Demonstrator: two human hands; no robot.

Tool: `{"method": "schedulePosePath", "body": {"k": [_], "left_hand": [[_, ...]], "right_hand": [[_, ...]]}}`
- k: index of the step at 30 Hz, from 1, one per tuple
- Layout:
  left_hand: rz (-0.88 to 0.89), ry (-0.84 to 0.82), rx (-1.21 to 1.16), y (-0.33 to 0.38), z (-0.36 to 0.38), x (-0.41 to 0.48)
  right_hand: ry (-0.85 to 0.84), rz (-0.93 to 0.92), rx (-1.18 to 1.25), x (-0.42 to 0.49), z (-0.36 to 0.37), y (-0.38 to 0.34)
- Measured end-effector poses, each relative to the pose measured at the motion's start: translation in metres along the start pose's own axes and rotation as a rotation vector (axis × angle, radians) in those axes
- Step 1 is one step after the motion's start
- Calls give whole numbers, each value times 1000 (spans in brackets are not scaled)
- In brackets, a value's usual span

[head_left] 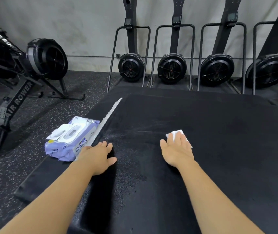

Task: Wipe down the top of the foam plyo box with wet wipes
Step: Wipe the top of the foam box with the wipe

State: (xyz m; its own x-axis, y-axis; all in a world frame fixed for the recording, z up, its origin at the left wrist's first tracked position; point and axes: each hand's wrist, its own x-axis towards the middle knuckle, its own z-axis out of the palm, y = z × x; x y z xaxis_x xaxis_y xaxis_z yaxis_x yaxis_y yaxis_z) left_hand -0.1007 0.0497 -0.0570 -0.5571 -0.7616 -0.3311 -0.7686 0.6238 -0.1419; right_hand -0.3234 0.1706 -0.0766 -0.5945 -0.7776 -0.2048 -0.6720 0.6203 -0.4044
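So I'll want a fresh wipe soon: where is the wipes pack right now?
In the head view the wipes pack lies left of the plyo box top, beside its white edge strip, just beyond the left hand.

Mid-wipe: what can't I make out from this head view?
- White wet wipe: mostly under the right hand in the head view, so its soiling is hidden.
- Black foam plyo box top: right and near edges cut off by the frame.
- Purple wet-wipe pack: near corner behind the left hand; small print unreadable.
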Motion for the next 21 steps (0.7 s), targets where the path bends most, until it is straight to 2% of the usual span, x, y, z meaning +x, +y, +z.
{"method": "schedulePosePath", "body": {"k": [4, 9, 12, 15, 17, 21], "left_hand": [[1, 11, -20, -1, 3, 2], [-5, 69, -61, -3, 9, 3], [20, 121, -115, -5, 10, 4], [23, 116, -103, -5, 10, 4], [6, 77, -78, -5, 11, 5], [3, 33, -66, -6, 10, 5]], "right_hand": [[-4, -14, -72, 1, 20, -43], [-103, -279, -92, -1, 49, -119], [-186, -335, 2, 2, 53, -141], [-225, -385, -8, 5, 48, -134], [-195, -409, -45, 5, 41, -117], [-139, -304, -55, -2, 21, -61]]}}
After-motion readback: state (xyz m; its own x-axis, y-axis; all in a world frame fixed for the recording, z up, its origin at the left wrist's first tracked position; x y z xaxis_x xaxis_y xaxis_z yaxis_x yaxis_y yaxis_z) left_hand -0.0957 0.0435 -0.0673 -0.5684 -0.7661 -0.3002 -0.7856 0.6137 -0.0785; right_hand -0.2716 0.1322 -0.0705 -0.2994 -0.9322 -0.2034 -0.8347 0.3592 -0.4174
